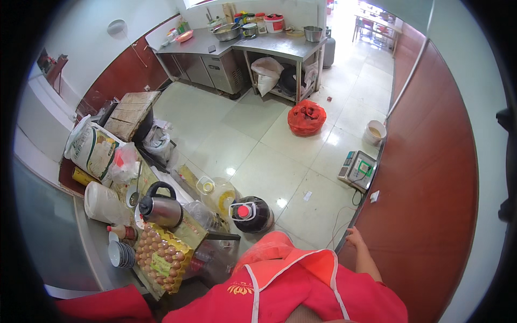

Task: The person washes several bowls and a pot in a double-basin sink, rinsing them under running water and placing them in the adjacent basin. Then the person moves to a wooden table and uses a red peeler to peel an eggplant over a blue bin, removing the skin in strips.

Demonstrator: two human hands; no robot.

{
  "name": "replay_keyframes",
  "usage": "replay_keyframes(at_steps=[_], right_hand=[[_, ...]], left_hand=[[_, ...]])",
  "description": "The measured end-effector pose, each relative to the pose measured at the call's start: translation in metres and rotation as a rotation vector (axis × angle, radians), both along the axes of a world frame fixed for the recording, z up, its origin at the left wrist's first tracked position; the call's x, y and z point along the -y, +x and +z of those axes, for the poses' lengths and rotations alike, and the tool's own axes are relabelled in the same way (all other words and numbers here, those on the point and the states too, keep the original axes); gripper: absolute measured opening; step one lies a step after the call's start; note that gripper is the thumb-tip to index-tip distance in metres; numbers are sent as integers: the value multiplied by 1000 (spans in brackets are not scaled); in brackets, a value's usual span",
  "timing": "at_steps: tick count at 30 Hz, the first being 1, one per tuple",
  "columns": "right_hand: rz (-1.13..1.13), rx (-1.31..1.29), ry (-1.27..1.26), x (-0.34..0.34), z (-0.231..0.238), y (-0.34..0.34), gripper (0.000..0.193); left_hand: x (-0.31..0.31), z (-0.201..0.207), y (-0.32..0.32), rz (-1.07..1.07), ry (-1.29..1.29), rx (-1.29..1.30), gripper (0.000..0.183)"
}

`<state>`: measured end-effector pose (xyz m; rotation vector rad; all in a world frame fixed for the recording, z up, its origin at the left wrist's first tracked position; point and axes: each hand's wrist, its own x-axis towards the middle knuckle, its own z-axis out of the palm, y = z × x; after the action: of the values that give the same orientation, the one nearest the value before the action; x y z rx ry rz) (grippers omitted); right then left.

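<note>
My right hand hangs beside the red-brown wall panel, its fingers loosely apart with nothing visible in them. At the lower left my left sleeve shows, but the hand itself is out of view. Near that sleeve, a tray of brown eggs sits on a cluttered low table. Behind the eggs stands a steel kettle with a black handle. A stack of small bowls lies left of the eggs. Before my red apron a dark jug with a red cap stands upright.
On the tiled floor ahead is a red plastic bag. A digital scale and a white bucket line the right wall. A steel counter holding bowls and jars spans the back. Sacks and a wooden board crowd the left.
</note>
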<state>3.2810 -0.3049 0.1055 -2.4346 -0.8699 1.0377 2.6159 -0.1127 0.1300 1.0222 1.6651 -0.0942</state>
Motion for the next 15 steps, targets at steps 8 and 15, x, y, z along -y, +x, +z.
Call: replay_keyframes(at_steps=[8, 15], right_hand=[[-360, -715, 187, -67, -23, 89, 28], [-593, -427, -148, -46, -34, 148, 14]], left_hand=[[-98, -37, 107, -1222, 298, -268, 20], [-358, -5, 368, 16, 252, 175, 37]])
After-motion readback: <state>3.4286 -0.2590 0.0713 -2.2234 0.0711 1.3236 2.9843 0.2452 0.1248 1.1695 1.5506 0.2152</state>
